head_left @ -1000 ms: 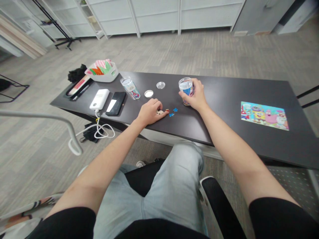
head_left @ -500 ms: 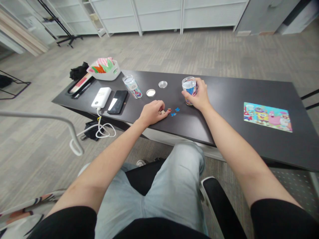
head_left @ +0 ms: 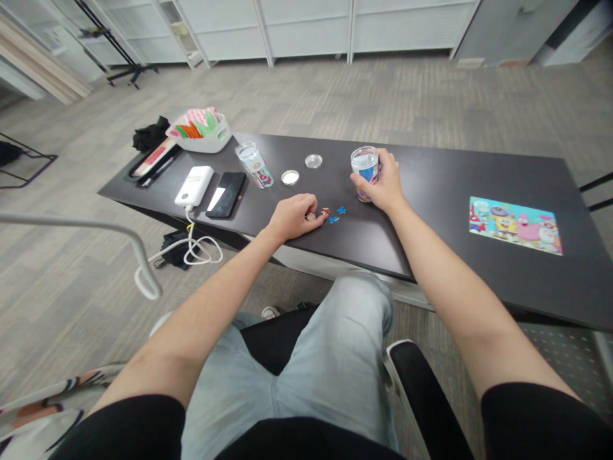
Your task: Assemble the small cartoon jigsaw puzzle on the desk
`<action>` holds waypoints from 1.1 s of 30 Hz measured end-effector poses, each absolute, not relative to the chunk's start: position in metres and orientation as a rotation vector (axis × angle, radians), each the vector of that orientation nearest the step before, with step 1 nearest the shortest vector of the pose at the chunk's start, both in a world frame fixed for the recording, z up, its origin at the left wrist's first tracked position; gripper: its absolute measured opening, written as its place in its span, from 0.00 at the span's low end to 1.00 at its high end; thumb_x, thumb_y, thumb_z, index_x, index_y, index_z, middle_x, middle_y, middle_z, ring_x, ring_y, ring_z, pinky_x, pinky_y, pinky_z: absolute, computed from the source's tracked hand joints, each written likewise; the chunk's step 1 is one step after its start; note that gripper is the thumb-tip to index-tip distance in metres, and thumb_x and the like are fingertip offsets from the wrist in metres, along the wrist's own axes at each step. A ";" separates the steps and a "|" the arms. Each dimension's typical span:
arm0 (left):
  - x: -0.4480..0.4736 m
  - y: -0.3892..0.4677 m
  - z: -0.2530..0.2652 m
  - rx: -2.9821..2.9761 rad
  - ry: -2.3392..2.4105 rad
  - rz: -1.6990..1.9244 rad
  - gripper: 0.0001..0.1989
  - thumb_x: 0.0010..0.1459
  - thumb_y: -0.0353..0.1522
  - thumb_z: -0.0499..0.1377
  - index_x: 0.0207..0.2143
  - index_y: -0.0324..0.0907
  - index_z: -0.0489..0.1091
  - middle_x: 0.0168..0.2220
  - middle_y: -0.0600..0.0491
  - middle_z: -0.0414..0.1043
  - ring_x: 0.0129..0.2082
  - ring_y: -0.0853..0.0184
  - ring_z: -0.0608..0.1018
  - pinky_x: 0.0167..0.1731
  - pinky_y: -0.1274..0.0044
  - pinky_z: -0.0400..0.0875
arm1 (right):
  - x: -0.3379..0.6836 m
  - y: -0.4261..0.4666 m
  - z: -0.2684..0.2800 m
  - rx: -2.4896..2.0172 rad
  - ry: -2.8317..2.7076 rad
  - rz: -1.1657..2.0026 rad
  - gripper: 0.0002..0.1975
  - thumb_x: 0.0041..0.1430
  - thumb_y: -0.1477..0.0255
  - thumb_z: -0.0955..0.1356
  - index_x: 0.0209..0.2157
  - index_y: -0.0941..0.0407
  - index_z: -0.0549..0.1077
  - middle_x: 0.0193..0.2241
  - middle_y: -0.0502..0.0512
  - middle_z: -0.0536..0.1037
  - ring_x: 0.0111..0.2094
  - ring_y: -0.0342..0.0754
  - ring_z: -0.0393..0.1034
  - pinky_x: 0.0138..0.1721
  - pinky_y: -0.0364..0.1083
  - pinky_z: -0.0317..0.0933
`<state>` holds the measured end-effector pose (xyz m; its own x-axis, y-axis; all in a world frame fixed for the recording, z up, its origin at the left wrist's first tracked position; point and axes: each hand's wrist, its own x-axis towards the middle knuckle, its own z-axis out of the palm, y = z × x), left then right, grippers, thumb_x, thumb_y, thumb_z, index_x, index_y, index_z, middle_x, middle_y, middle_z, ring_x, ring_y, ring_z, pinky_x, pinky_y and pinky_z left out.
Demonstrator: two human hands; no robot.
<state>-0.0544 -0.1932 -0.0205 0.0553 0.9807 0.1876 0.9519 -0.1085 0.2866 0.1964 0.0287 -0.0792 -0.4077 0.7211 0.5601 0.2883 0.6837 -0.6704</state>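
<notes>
Table (head_left: 435, 185) dark, puzzle pieces (head_left: 341, 209) atop; grey carpet (head_left: 306, 96) around.

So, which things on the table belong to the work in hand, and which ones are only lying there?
Likely part of the work:
small puzzle pieces, at the left hand
clear jar, gripped by the right hand
probably also the second jar, two round lids, cartoon picture

Apparently just lying about:
phone
white box with a cable
white basket

Two printed jars (head_left: 255, 166), two round lids (head_left: 290, 177), one phone (head_left: 227, 195), one basket (head_left: 201, 144)
</notes>
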 end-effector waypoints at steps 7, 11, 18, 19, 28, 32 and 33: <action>-0.059 -0.190 -0.023 2.277 1.958 0.486 0.14 0.75 0.43 0.70 0.37 0.50 0.71 0.37 0.50 0.83 0.42 0.52 0.84 0.53 0.60 0.75 | 0.197 0.030 -0.080 -0.760 -2.000 0.597 0.39 0.63 0.36 0.82 0.64 0.45 0.80 0.65 0.69 0.88 0.69 0.84 0.77 0.78 0.86 0.65; -0.058 -0.190 -0.022 2.298 1.935 0.442 0.16 0.78 0.44 0.68 0.36 0.50 0.72 0.37 0.48 0.83 0.42 0.52 0.84 0.51 0.60 0.76 | 0.198 0.030 -0.080 -0.771 -2.004 0.599 0.40 0.62 0.34 0.82 0.63 0.44 0.79 0.65 0.69 0.88 0.69 0.84 0.77 0.78 0.86 0.64; -0.054 -0.196 -0.019 2.257 1.979 0.460 0.21 0.77 0.42 0.69 0.32 0.51 0.66 0.38 0.47 0.81 0.38 0.52 0.82 0.41 0.61 0.71 | 0.197 0.029 -0.078 -0.781 -2.004 0.594 0.41 0.62 0.33 0.81 0.64 0.45 0.79 0.65 0.69 0.88 0.68 0.84 0.78 0.77 0.86 0.65; -0.053 -0.196 -0.018 2.251 1.987 0.466 0.21 0.77 0.41 0.70 0.31 0.51 0.65 0.37 0.48 0.81 0.38 0.52 0.82 0.41 0.61 0.70 | 0.197 0.029 -0.078 -0.783 -2.003 0.594 0.41 0.62 0.33 0.81 0.64 0.44 0.79 0.65 0.69 0.88 0.68 0.84 0.78 0.77 0.86 0.65; -0.051 -0.198 -0.019 2.173 2.046 0.582 0.24 0.71 0.39 0.75 0.28 0.51 0.64 0.28 0.54 0.75 0.32 0.56 0.78 0.36 0.65 0.65 | 0.196 0.024 -0.075 -0.771 -2.021 0.576 0.41 0.62 0.35 0.83 0.64 0.46 0.81 0.65 0.70 0.88 0.69 0.84 0.78 0.77 0.86 0.65; -0.054 -0.190 -0.019 1.998 2.105 0.917 0.26 0.69 0.40 0.75 0.27 0.50 0.62 0.23 0.58 0.64 0.26 0.62 0.67 0.34 0.67 0.59 | 0.193 0.016 -0.069 -0.750 -2.038 0.550 0.39 0.64 0.35 0.82 0.65 0.45 0.82 0.64 0.69 0.88 0.67 0.83 0.78 0.76 0.84 0.66; -0.055 -0.185 -0.016 1.945 2.119 1.015 0.26 0.69 0.40 0.74 0.27 0.50 0.62 0.22 0.59 0.62 0.26 0.63 0.66 0.34 0.67 0.59 | 0.193 0.014 -0.068 -0.739 -2.044 0.544 0.39 0.64 0.35 0.82 0.65 0.45 0.82 0.64 0.69 0.88 0.67 0.82 0.78 0.75 0.84 0.66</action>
